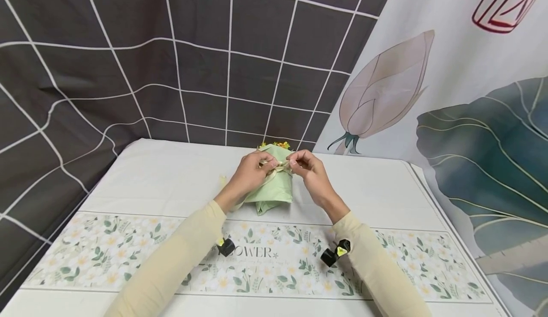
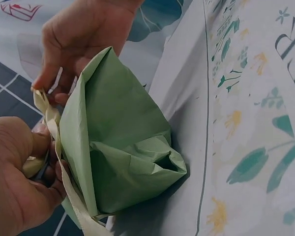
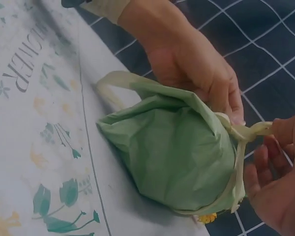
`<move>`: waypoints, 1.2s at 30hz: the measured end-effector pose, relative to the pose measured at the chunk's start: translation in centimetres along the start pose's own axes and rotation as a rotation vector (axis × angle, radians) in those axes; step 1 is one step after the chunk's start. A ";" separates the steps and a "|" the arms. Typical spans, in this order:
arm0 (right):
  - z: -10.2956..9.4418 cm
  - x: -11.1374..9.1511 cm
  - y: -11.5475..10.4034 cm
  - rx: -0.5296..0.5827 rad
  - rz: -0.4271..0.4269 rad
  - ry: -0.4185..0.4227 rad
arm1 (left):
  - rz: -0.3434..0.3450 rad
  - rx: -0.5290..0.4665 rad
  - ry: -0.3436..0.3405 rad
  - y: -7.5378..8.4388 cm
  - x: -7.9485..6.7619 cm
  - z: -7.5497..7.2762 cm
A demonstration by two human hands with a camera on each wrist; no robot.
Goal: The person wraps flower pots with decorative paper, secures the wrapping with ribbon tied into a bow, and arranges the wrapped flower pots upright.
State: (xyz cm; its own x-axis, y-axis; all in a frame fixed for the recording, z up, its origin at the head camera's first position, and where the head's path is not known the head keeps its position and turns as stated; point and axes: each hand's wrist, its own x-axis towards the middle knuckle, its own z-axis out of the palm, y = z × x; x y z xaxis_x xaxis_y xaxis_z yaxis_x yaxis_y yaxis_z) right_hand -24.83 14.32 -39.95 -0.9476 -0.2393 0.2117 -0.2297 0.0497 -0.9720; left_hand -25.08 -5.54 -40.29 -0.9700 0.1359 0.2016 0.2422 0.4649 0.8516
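Observation:
A bouquet wrapped in light green paper (image 1: 274, 188) lies on the table, its yellow and orange flowers (image 1: 281, 144) showing at the far end. Around its middle runs a cream ribbon (image 3: 240, 167). My left hand (image 1: 250, 172) pinches the ribbon on the bouquet's left side, thumb and fingers at the knot. On the other side, my right hand (image 1: 312, 172) pinches a twisted length of ribbon between thumb and fingertips. A loose ribbon tail hangs past the paper near my left wrist. In the left wrist view, the folded paper end (image 2: 132, 162) faces the camera.
The white table cover (image 1: 141, 179) has a floral printed band (image 1: 107, 250) across its front. A dark grid-patterned cloth (image 1: 201, 70) hangs behind the table, and a white curtain with plant prints (image 1: 385, 131) hangs at the right. Black wrist cameras (image 1: 226, 247) sit at both forearms.

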 end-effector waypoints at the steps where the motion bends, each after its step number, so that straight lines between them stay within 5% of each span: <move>1: 0.0 0.0 0.0 0.028 -0.006 -0.013 | 0.001 -0.003 0.001 0.0 0.0 0.0; 10: 0.2 0.0 0.6 0.157 0.013 -0.020 | 0.018 0.011 -0.003 0.1 0.0 -0.2; 16: -0.3 0.0 0.9 -0.159 -0.073 0.015 | -0.006 -0.007 -0.016 -0.1 -0.1 -0.2; 19: -0.5 -0.3 0.9 -0.223 -0.072 0.043 | -0.021 -0.016 -0.011 -0.2 -0.2 -0.3; 24: -0.5 -0.9 0.8 0.015 0.012 0.008 | -0.017 -0.023 -0.008 -0.1 -0.4 -0.4; 30: -0.4 -1.3 0.5 0.362 0.081 -0.159 | -0.001 -0.020 -0.014 0.2 -0.7 -0.4; 36: -0.2 -1.3 0.5 0.430 0.097 -0.188 | -0.021 -0.032 -0.011 0.3 -0.8 -0.6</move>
State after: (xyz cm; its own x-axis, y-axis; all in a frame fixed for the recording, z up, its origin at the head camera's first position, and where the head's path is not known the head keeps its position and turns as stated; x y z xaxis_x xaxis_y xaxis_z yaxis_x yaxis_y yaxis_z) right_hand -23.77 14.85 -40.74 -0.8944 -0.4265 0.1345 0.0078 -0.3156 -0.9488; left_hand -24.27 -6.01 -39.94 -0.9744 0.1367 0.1785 0.2212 0.4397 0.8705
